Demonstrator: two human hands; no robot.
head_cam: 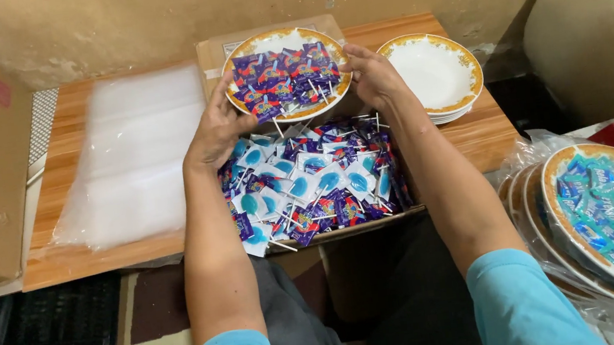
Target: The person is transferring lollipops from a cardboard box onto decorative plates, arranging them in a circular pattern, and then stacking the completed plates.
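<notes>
Wooden bench [99, 256] against a rough wall carries a carton of wrapped lollipops [317, 187]. Over it, the left hand [217, 129] and right hand [373, 78] grip opposite rims of a gold-edged white plate [283, 43] heaped with purple-wrapped lollipops; it looks stiff, breakable, and best held level by its edges.
</notes>
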